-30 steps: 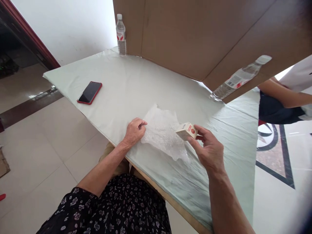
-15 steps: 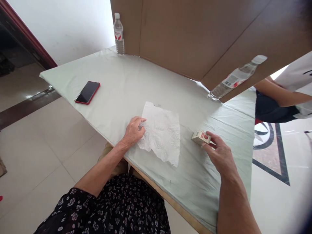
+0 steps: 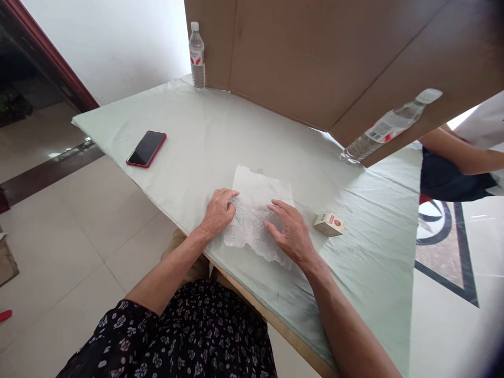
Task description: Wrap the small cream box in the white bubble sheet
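Observation:
A crinkled, translucent white sheet that looks like bubble wrap (image 3: pixel 252 215) lies flat on the table. My left hand (image 3: pixel 219 212) rests at its left edge, thumb and index finger apart and the other fingers partly hidden. Over the sheet's right part is my right hand (image 3: pixel 290 231), its fingers spread and holding nothing; whether the fingertips touch the sheet I cannot tell. A small cream-coloured box (image 3: pixel 329 223) with a red mark sits on the cloth to the right of that hand, apart from it.
A pale green cloth (image 3: pixel 189 142) covers the table. A red-cased phone (image 3: pixel 146 149) lies at the left. Two water bottles, one at the back left (image 3: pixel 197 58) and one at the right (image 3: pixel 388 128), stand against a brown cardboard panel (image 3: pixel 283 58). Another person's arm (image 3: pixel 459 152) shows at the far right.
My right hand has let go of the small box and moved left over the sheet. The box stays on the table. My left hand keeps its place at the sheet's edge.

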`<state>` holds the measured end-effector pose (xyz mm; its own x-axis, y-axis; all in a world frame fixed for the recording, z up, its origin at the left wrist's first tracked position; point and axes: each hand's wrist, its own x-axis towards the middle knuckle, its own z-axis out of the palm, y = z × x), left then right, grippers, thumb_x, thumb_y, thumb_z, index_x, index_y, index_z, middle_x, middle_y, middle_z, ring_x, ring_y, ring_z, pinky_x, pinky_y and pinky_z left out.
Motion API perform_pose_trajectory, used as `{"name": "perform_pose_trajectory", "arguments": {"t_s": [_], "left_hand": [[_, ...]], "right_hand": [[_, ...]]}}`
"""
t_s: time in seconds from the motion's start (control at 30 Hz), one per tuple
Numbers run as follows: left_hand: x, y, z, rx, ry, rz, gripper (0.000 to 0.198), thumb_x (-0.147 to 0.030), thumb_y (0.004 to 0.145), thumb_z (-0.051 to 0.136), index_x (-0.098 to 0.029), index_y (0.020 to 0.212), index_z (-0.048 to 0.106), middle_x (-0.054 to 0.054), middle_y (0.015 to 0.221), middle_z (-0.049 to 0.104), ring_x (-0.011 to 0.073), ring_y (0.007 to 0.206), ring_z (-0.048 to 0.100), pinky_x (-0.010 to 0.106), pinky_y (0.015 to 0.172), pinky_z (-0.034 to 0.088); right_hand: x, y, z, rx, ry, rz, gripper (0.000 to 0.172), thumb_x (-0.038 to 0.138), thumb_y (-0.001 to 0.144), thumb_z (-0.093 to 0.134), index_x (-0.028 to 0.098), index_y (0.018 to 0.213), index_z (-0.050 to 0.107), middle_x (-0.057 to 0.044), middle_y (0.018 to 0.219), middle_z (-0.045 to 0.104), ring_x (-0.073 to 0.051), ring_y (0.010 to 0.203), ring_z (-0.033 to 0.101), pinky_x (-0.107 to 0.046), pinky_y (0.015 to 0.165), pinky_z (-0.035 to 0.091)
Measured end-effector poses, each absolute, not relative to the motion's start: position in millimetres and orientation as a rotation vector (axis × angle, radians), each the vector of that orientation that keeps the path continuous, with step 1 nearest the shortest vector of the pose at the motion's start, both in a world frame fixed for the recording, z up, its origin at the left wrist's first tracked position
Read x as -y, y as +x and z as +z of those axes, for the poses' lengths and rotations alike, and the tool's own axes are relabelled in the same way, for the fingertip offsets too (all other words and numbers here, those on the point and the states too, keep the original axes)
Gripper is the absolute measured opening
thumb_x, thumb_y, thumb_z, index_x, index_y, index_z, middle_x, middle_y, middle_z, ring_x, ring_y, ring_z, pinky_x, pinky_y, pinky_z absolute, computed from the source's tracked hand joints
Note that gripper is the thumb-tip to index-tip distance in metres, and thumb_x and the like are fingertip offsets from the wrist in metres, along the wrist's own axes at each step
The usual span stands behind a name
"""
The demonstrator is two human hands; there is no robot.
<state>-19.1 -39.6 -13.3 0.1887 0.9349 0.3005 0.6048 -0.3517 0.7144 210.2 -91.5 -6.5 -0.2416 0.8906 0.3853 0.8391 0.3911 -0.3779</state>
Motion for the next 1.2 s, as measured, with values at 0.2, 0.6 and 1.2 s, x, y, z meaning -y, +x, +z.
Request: {"name": "perform_pose_trajectory", "arguments": {"t_s": [0.2, 0.6, 1.2], "left_hand": [[55.0, -16.0, 6.9, -1.558, 2.245, 0.956, 0.038, -0.011, 0.082, 0.053, -0.014, 0.118, 0.065, 0.016, 0.133, 0.059, 0.03, 0.125, 0.054, 0.048, 0.107, 0.046], [33.5, -40.7, 15.8, -1.036, 2.573, 0.163, 0.057, -0.04, 0.087, 0.065, -0.017, 0.138, 0.053, 0.014, 0.156, 0.044, 0.0311, 0.148, 0.036, 0.047, 0.121, 0.03], [-15.3, 3.9, 19.6, -1.156, 2.6, 0.169, 0.046, -0.034, 0.092, 0.057, -0.015, 0.133, 0.054, 0.017, 0.153, 0.046, 0.0314, 0.144, 0.04, 0.048, 0.118, 0.032]], "right_hand": [[92.4, 190.4, -18.5, 2.228, -1.641, -0.015, 0.042, 0.038, 0.096, 0.051, 0.018, 0.132, 0.06, -0.016, 0.141, 0.06, -0.032, 0.132, 0.052, -0.048, 0.104, 0.044], [98.8, 185.5, -16.9, 2.223, -1.768, -0.041, 0.051, 0.043, 0.099, 0.045, 0.01, 0.138, 0.054, -0.019, 0.145, 0.056, -0.032, 0.135, 0.048, -0.046, 0.106, 0.04], [99.8, 195.7, -22.6, 2.166, -1.783, -0.079, 0.048, 0.042, 0.099, 0.045, 0.014, 0.137, 0.055, -0.02, 0.144, 0.056, -0.034, 0.133, 0.049, -0.048, 0.104, 0.041]]}}
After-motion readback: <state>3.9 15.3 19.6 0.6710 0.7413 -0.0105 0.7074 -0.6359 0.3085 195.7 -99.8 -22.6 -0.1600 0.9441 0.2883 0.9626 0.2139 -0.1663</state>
